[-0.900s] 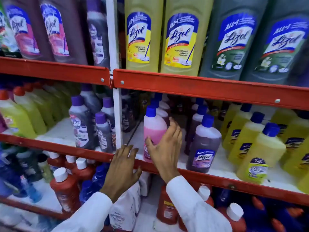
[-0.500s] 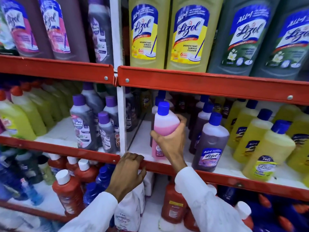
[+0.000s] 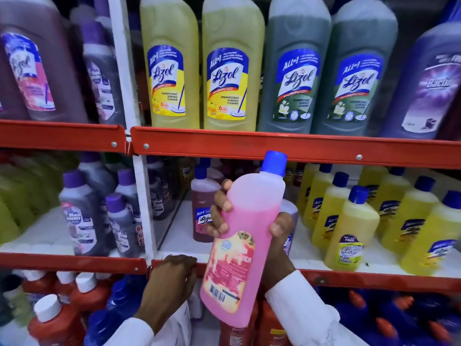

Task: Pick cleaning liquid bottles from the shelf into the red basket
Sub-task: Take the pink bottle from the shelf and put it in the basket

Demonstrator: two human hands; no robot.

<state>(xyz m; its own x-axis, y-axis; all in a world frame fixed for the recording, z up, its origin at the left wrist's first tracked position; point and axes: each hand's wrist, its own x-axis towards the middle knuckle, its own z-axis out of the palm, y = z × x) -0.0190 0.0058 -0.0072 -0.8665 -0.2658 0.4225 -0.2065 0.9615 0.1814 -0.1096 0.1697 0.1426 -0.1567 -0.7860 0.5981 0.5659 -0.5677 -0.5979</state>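
Pink bottle (image 3: 245,242) is hanging clamped in the right hand (image 3: 274,236); left hand (image 3: 172,275) is gripping the shelf rail (image 3: 349,278); lowering it upright seems wisest.

The two yellow bottles (image 3: 169,71) on the top shelf read "Lizol Disinfectant Surface Cleaner, 6 HRS". The grey-green bottles (image 3: 298,78) read "Lizol". The small yellow bottle (image 3: 349,236) reads "FREE" and, apparently, "Bactin Floor Cleaner".

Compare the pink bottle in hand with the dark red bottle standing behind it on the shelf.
The pink bottle is held tilted in the right hand, off the shelf; the dark red bottle stands upright on it. The pink one holds pale pink liquid, the other dark maroon. Both have blue caps.
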